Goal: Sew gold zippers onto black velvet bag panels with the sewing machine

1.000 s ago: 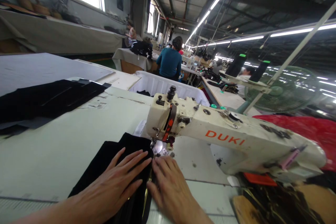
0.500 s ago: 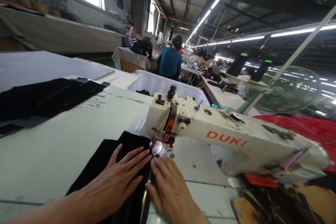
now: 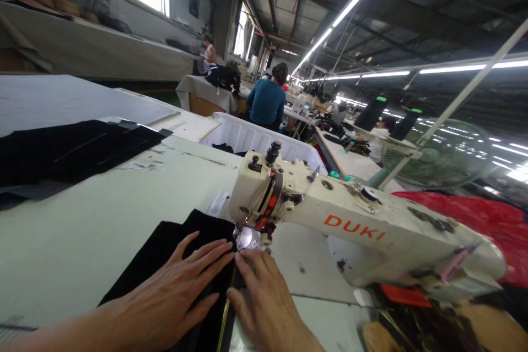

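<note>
Black fabric (image 3: 144, 261) lies flat on the pale sewing table, its far corner reaching the needle area of the sewing machine (image 3: 305, 201). My left hand (image 3: 179, 283) rests palm down on this fabric with its fingers spread, their tips close to the presser foot. A gold-toothed zipper strip (image 3: 224, 322) runs along the fabric's right edge, between my hands. Beside it, my right hand (image 3: 268, 297) lies over the edge, fingers together and stretched toward the lit needle area, thumb apart by the strip. What lies under its fingers is hidden.
More black fabric pieces (image 3: 78, 148) lie on the left of the table. Behind the machine stands a white plastic bin (image 3: 264, 127). Thread cones (image 3: 371, 113), a green fan (image 3: 437, 154) and red sheeting (image 3: 466, 223) are at the right. A person in teal (image 3: 266, 100) sits ahead.
The black fabric has shifted slightly toward the left and down in view. My left fingertips have drawn back a little from the needle. Both hands stay on the work.
</note>
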Available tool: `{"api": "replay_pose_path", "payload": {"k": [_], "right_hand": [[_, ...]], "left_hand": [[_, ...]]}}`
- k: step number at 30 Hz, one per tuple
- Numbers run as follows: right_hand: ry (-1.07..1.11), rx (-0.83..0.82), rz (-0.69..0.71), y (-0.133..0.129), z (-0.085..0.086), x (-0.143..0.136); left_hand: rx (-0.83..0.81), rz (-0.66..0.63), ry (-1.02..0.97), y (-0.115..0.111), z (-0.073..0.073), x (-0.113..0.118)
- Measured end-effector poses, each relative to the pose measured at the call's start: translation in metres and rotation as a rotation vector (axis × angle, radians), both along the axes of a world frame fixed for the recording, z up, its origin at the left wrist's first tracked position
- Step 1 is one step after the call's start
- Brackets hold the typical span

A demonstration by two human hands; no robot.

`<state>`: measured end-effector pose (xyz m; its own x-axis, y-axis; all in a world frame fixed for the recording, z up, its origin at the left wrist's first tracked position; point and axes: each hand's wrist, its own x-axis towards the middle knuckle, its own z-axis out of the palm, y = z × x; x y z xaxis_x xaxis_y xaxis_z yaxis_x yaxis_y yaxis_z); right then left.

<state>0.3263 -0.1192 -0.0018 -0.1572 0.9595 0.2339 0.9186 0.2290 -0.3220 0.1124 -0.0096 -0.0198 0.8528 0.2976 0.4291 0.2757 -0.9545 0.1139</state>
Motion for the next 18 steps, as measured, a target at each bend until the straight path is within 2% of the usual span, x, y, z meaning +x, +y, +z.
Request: {"api": "replay_pose_path", "payload": {"k": [3, 8, 12, 18], "right_hand": [[-0.06, 0.021, -0.029, 0.006, -0.003, 0.001], [-0.151, 0.088, -0.044, 0.019, -0.014, 0.005], [-0.174, 0.138, -0.026, 0.022, -0.023, 0.009], [-0.187, 0.147, -0.022, 0.025, -0.024, 0.011]], "left_hand": [[0.022, -0.004, -0.021, 0.008, 0.001, 0.003], [-0.033, -0.017, -0.017, 0.021, -0.002, 0.01], [-0.034, 0.006, -0.028, 0.019, -0.005, 0.012], [-0.097, 0.013, -0.017, 0.021, -0.005, 0.015]]}}
